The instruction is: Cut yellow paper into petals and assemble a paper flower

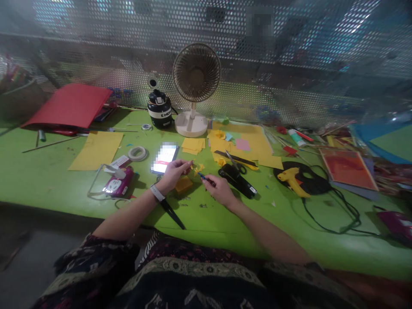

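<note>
My left hand (176,172) is closed in a pinch on a small yellow folded paper piece (198,168), which looks like a paper flower. Pinched in my right hand (220,191) is a thin blue pen-like tool (201,175); its tip meets or nearly meets the paper. Its exact kind is too small to tell. Below the left fingers lies an orange-yellow block or pad (183,185). A lit phone (165,158) is just behind my left hand. Right of my right hand are a black stapler-like tool (237,180) and scissors (238,164).
At the back stand a fan (193,122) and a black bottle (160,112). Yellow paper sheets (96,150) and sticky notes (192,144) lie about. A tape roll (137,153) and purple power strip (119,182) sit left; a corded yellow glue gun (292,179) is right.
</note>
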The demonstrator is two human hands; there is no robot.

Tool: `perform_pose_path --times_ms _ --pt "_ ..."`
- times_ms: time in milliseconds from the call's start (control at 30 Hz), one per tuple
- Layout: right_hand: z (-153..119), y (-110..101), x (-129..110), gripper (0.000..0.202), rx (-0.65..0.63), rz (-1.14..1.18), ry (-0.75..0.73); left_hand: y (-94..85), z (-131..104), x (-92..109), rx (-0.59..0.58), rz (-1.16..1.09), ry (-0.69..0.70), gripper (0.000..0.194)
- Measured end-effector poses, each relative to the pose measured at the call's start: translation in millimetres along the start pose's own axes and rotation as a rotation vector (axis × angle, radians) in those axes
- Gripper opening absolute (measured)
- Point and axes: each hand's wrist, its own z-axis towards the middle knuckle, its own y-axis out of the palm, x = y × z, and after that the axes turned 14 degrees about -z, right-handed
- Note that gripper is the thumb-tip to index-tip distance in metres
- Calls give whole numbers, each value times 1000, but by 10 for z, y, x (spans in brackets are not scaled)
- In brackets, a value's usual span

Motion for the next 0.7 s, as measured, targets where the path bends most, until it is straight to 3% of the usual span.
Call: perform_pose_path --times_ms 200,367,533,700 --pt "-1 4 -7 28 9 -54 -9 -33 28 -13 30 19 76 37" --pt "7 -135 -29 27 106 -110 -59 3 13 52 55 66 128 38" --pt "33 -297 -47 31 261 -76 5 26 -7 6 -65 178 84 37" --pt "52 -264 -13 30 267 -69 2 -28 36 -86 -118 307 104 33"
